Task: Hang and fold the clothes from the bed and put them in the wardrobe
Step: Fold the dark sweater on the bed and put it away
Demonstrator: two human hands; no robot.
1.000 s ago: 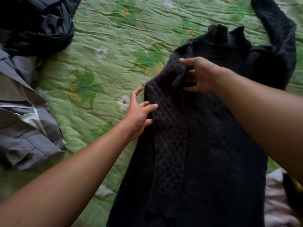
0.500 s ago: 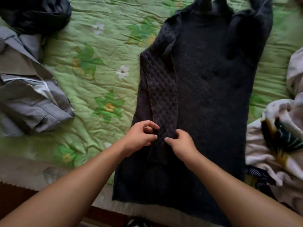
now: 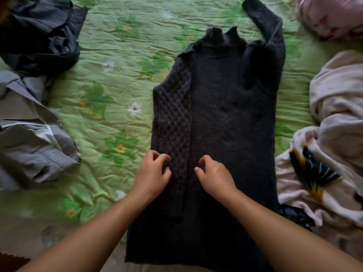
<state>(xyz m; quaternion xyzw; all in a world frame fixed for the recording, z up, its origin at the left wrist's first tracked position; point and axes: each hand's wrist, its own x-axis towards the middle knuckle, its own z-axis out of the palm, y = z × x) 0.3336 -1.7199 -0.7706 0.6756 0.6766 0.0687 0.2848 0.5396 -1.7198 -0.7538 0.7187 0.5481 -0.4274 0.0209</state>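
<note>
Fingers of the left hand and right hand curl, pinching the folded sleeve of the sweater; grey jacket lies left, dark clothes far left, blanket right.

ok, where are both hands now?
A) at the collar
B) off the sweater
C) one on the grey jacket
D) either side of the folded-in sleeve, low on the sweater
D: left hand and right hand flank the folded sleeve low on the dark sweater, both curled at its edges.

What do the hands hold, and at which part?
The folded-in sleeve of the dark sweater: left hand pinches its left edge, right hand its right edge.
</note>
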